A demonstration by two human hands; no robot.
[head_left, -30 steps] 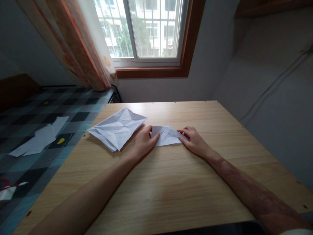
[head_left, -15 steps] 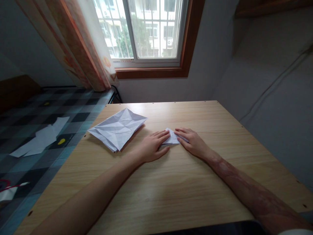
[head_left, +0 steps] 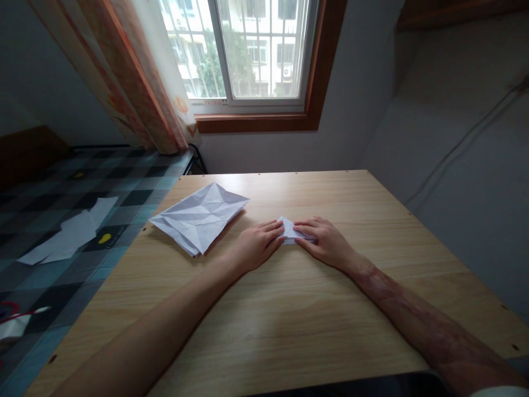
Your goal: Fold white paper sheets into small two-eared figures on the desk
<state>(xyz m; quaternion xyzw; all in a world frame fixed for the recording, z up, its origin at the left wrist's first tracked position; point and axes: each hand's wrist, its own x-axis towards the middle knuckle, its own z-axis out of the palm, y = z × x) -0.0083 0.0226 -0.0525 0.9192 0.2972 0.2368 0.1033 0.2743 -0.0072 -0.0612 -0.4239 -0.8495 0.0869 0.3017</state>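
Note:
A small folded white paper (head_left: 289, 234) lies on the wooden table, its peak pointing away from me and its near edge roughly straight. My left hand (head_left: 260, 243) covers its left end, fingers stretched over the top and thumb at the near edge. On the other side, my right hand (head_left: 324, 241) grips the right end, fingers above and thumb along the near edge. Both ends of the paper are hidden under my fingers. Left of my hands rests a stack of creased white paper sheets (head_left: 202, 215), apart from them.
The light wooden table (head_left: 256, 331) has a bed with a checked sheet (head_left: 136, 190) along its left side. White paper pieces (head_left: 74, 234) and a red cable (head_left: 20, 316) lie on the bed. A window (head_left: 260, 55) with a curtain (head_left: 136, 71) is ahead.
My left thumb has moved up against the paper's near edge, beside the fingers. The right fingers have slid slightly left, and the paper's near edge now shows a narrow strip. The stack stays put.

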